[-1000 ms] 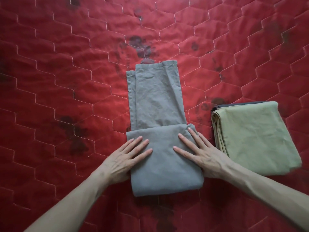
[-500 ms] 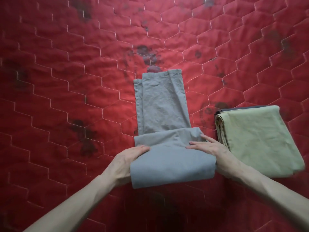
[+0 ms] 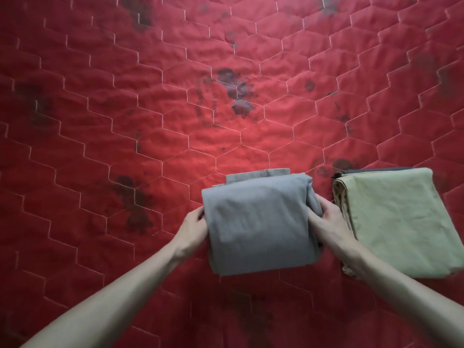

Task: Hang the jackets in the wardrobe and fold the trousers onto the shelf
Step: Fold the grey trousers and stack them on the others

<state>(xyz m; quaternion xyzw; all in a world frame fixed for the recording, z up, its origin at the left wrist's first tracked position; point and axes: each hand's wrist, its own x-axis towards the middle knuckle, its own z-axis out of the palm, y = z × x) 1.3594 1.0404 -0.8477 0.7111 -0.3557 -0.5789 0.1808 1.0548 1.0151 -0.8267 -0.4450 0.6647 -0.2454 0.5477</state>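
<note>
The grey trousers point(image 3: 258, 222) are folded into a compact rectangle on the red quilted bedspread point(image 3: 175, 109), with a narrow strip of the lower layer showing at their far edge. My left hand point(image 3: 194, 228) grips the bundle's left side and my right hand point(image 3: 326, 222) grips its right side, fingers tucked under the cloth. To the right lies a folded olive-green pair of trousers point(image 3: 399, 222), stacked on a dark garment of which only a thin edge point(image 3: 371, 170) shows.
The red bedspread with white hexagon stitching and several dark stains fills the whole view. No wardrobe, shelf or jacket is in sight.
The grey trousers' long leg section is now folded over, leaving a compact bundle. Both hands moved from lying flat on top to gripping the bundle's sides.
</note>
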